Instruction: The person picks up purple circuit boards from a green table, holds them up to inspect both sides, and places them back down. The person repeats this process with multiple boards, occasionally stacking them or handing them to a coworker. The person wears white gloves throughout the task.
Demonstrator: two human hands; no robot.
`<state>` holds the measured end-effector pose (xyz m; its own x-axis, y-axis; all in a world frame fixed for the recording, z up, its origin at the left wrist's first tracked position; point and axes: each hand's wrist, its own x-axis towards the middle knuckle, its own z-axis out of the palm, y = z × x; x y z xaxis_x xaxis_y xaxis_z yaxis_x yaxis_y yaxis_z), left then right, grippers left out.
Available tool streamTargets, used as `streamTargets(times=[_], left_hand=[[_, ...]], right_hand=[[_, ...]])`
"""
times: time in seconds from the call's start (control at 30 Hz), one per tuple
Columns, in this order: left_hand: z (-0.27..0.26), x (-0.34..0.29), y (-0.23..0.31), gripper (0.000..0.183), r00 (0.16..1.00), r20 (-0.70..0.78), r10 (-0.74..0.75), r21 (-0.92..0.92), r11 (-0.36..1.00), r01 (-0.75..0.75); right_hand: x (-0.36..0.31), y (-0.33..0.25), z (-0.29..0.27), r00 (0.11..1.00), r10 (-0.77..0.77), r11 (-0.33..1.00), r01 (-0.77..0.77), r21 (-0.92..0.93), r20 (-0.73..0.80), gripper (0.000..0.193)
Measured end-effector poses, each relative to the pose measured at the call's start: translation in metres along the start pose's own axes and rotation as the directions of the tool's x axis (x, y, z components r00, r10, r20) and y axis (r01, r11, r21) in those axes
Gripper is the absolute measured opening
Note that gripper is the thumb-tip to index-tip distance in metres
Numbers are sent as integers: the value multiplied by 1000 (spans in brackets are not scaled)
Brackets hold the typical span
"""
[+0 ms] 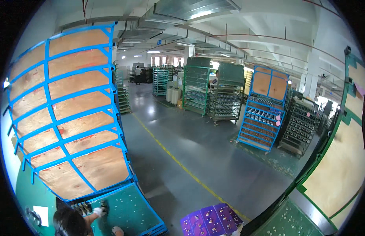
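Neither my left hand nor my right hand shows. At the bottom edge, nearest to me, is a purple tray (187, 223) divided into sections, with several small metallic parts on it. Its near side is cut off by the picture's edge, so what supports it is hidden. At the lower left a co-worker with dark hair (66, 221) leans over a green work surface (129, 206). That person's white-gloved hand (98, 211) is beside a small dark object (104, 204). Their other hand (117, 230) rests lower on the green surface.
A tall blue-framed rack with wooden panels (92, 165) stands on the left. A green-framed wooden panel (336, 169) rises at the right. Farther off are a blue rack (261, 122), green racks (196, 88) and a standing person (138, 74). A yellow line (166, 151) crosses the grey floor.
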<state>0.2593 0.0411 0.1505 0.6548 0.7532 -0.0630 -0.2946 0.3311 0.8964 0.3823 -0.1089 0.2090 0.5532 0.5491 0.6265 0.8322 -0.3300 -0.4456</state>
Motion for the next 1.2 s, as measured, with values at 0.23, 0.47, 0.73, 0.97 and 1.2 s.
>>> streamTargets(times=[0.23,0.47,0.73,0.97,1.2], left_hand=[[-32,45,13,51,995,-96,-18,27,999,21],[-63,50,20,37,972,-233,-40,69,996,57],[-106,21,-15,43,914,-351,-204,-106,978,178],[-126,17,-87,38,791,-569,-226,-177,973,151],[-226,60,-148,31,518,-804,-292,-217,955,201]], right_hand=[[44,-21,64,988,-6,997,18,77,-156,59],[55,-44,123,954,298,826,-280,489,43,50],[32,-16,212,946,173,874,-275,400,272,71],[6,13,270,874,139,809,-371,457,465,52],[-27,5,406,513,345,778,-625,66,786,50]])
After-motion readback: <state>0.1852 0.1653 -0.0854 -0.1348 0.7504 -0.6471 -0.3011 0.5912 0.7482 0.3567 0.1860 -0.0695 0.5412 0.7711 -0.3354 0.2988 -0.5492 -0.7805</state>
